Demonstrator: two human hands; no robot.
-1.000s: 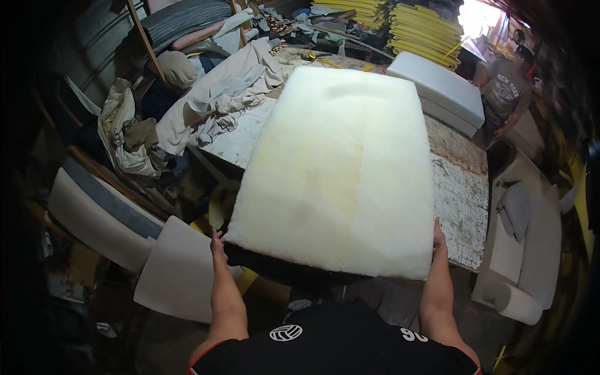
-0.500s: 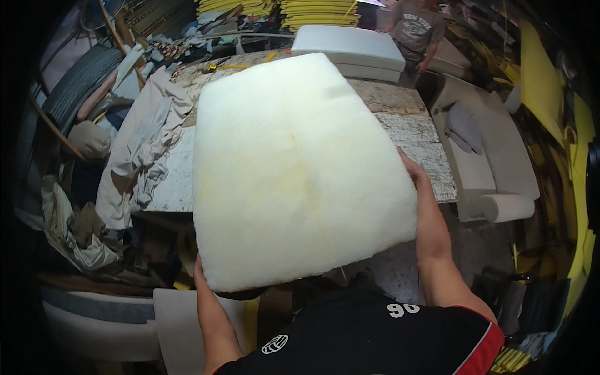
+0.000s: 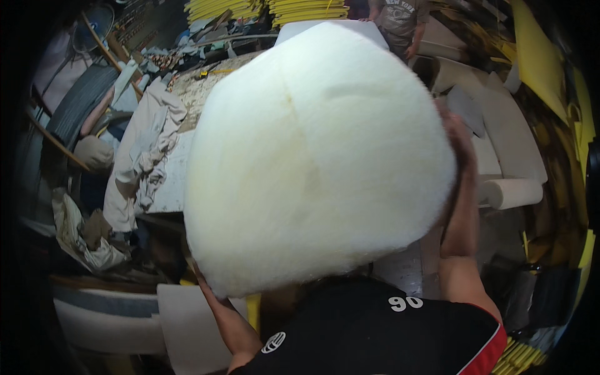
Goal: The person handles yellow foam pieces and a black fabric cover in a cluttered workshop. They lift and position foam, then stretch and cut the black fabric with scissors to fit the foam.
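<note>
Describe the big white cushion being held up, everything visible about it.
The white cushion is a thick, roughly rectangular slab wrapped in fuzzy cream-white batting, with a faint seam line and yellowish patches. It is lifted off the table, tilted toward the camera, filling most of the view. The left hand grips its lower corner; the right hand holds its right edge.

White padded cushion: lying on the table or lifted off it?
Lifted. The white padded cushion fills the view, gripped at its right edge by the right hand and from below by the left hand, above the table.
</note>
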